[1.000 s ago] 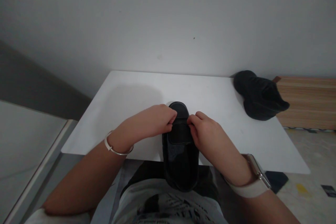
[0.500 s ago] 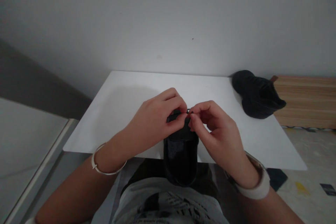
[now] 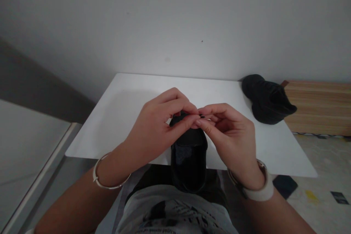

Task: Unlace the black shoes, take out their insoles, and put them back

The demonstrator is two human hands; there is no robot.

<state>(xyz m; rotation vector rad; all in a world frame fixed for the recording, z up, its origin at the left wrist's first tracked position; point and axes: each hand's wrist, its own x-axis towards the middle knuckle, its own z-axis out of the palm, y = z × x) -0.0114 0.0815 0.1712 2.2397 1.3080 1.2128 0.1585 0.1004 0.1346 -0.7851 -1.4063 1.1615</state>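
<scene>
Shoe position: glossy black rounded shoe (image 3: 189, 157) sits at the near edge of the table, under and between both hands, toe pointing away, heel overhanging toward the lap.
Left hand (image 3: 159, 124): raised over the toe, thumb and forefinger pressed together; cannot tell if it grips anything; silver metal bangle (image 3: 105, 184) on the wrist.
Right hand (image 3: 230, 135): raised, thumb and forefinger pinched on a thin black strand (image 3: 202, 116), tips touching the left hand's; white watch strap (image 3: 259, 192) on the wrist.
Surface: flat white table (image 3: 123, 102); second dark shoe (image 3: 267, 98) at the far right corner, well apart.
Room: plain grey wall (image 3: 164, 18) behind; light wooden slatted bench (image 3: 320, 106) to the right.
</scene>
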